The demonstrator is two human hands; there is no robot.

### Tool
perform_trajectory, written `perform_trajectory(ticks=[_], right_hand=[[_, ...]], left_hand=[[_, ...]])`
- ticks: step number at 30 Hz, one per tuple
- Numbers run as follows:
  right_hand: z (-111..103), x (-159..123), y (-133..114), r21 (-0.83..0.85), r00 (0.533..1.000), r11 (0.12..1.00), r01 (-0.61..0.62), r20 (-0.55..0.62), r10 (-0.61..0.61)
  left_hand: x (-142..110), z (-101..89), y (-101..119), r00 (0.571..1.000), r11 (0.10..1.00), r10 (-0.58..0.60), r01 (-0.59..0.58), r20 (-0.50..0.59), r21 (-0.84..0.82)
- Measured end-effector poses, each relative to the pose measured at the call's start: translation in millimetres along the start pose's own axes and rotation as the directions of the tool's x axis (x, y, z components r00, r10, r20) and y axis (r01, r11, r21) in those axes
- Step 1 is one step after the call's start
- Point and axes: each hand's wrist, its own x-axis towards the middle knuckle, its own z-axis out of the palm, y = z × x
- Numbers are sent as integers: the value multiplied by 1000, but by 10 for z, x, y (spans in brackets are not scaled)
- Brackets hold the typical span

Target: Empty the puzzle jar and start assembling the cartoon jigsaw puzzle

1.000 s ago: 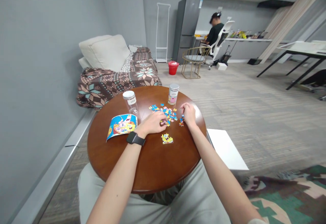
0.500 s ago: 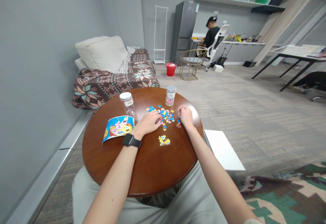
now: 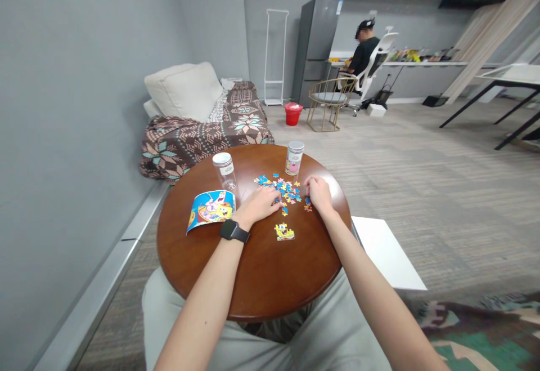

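Note:
My left hand (image 3: 262, 204) rests at the near-left side of a loose pile of jigsaw puzzle pieces (image 3: 291, 192), its fingers apart and loosely bent over the nearest ones. At the pile's right side, my right hand (image 3: 319, 194) has its fingers drawn together; what they hold, if anything, is too small to make out. A few pieces (image 3: 307, 206) lie just below that hand. Closer to me sits a small joined section of puzzle (image 3: 284, 232) with a yellow cartoon face. Left of my left wrist lies a curled picture sheet (image 3: 211, 210) showing cartoon characters.
On the round brown table (image 3: 270, 281) stand a clear jar with a white lid (image 3: 224, 170) and a silver-lidded jar (image 3: 294, 159) with a printed label. A white board-like surface (image 3: 388, 250) is beside the table. Farther back, a person (image 3: 366, 50) sits at a counter.
The view has turned slightly left, so everything appears farther right. Both hands keep nearly the same places at the pile, and the joined section has not moved on the table.

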Motion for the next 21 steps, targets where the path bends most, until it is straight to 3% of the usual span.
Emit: perform_trajectory(ticks=[10,17,21], right_hand=[[8,11,29,20,999,1000,1,35,-2],[-18,16,25,40,997,997,61,-51,-59],[-37,25,16,10,983,995,102,-155,-100]], left_hand=[[-17,-21,-22,997,995,-75,75,2,64],[-27,-30,-41,996,990,-93,93,-4,106],[-60,-72,-68,964,946,-254,264,-80,187]])
